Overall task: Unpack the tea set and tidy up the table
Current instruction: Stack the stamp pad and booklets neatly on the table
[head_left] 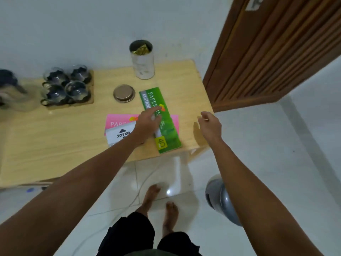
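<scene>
Fingers of my left hand [147, 120] press the green paper receipt book [160, 119]; right hand [210, 124] hovers relaxed; I'd square it over the pink book [118, 121].

"JOYKO" box [120, 136]; "40" green booklet [162, 119]

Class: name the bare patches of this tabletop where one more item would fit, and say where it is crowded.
Bare wood lies near the front edge of the table, left of the white Joyko box, and between the glass cups and the round lid. It is crowded around the green book and pink book, under the left hand.
</scene>
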